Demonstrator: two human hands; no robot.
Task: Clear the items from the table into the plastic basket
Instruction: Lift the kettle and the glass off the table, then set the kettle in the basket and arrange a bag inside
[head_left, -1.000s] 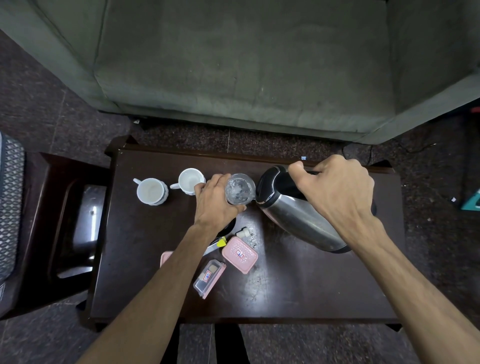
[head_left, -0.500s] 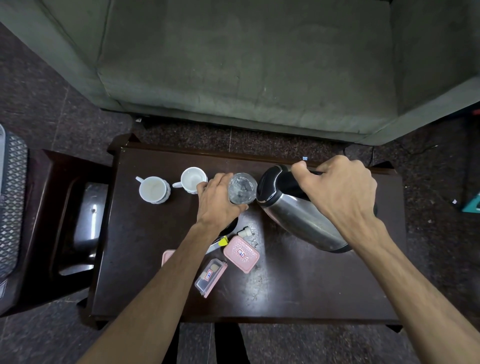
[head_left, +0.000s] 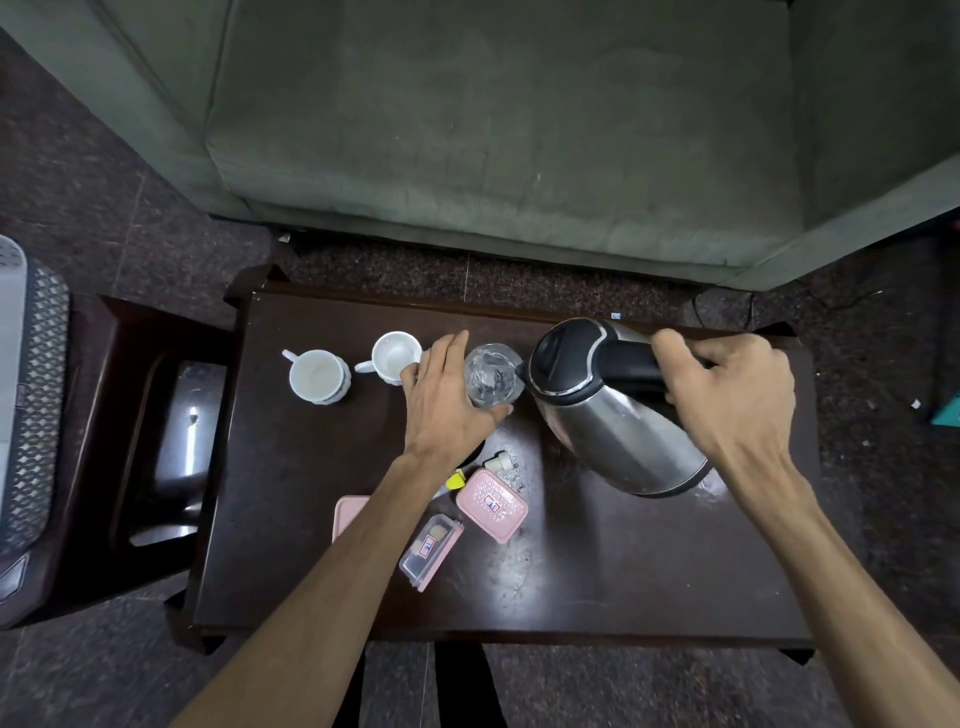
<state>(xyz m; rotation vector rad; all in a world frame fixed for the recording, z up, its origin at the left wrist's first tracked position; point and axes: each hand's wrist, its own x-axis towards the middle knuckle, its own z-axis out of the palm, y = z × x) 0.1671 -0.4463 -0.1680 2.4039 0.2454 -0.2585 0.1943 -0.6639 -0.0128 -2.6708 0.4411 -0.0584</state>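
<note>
Right hand (head_left: 727, 400) is clamped on the black handle of the steel kettle (head_left: 618, 415), which is tilted with its spout toward the glass (head_left: 491, 374) near the table's (head_left: 597, 571) far edge. Left hand (head_left: 447, 405) is wrapped around the glass, thumb on the near side, fingers on the far side. Two white cups sit left of the glass along the far edge: cup one (head_left: 318, 375) further left, cup two (head_left: 396, 356) just beside the left fingers. Mid-table near the left forearm: a pink lidded box (head_left: 492, 505), a clear box with pink trim (head_left: 431, 544), a pink lid (head_left: 349, 514) partly hidden under the arm, and a small white plug-like part (head_left: 500, 461). The plastic basket (head_left: 31, 395) sits off the table's left edge, at the frame's left border.
</note>
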